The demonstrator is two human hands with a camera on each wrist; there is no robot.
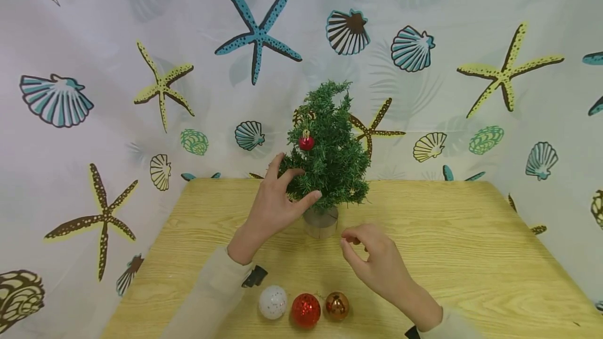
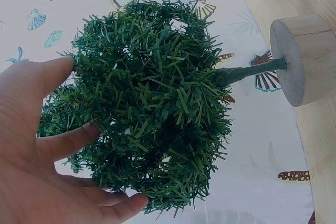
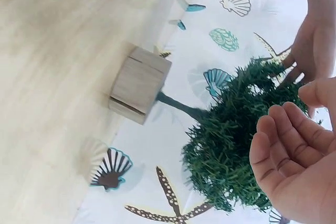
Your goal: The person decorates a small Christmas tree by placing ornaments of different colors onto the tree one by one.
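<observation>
A small artificial Christmas tree (image 1: 330, 156) stands upright on a round wooden base (image 1: 321, 223). On its upper left side hangs a small red bauble (image 1: 306, 143) with a gold cap. My left hand (image 1: 278, 200) is at the tree's lower left, fingers spread and fingertips right at the branches. The left wrist view shows that hand (image 2: 58, 145) beside the green needles, thumb apart from the fingers. In front and to the right of the base is my right hand (image 1: 374, 258), loosely curled. Nothing shows in the right palm (image 3: 299, 166) in its wrist view.
Near the front of the wooden table (image 1: 424, 234) lie a white speckled ball (image 1: 272, 302), a red glittery ball (image 1: 306, 311) and a shiny copper ball (image 1: 337, 306) in a row. A curtain (image 1: 301, 9) printed with shells and starfish surrounds the table's back and sides.
</observation>
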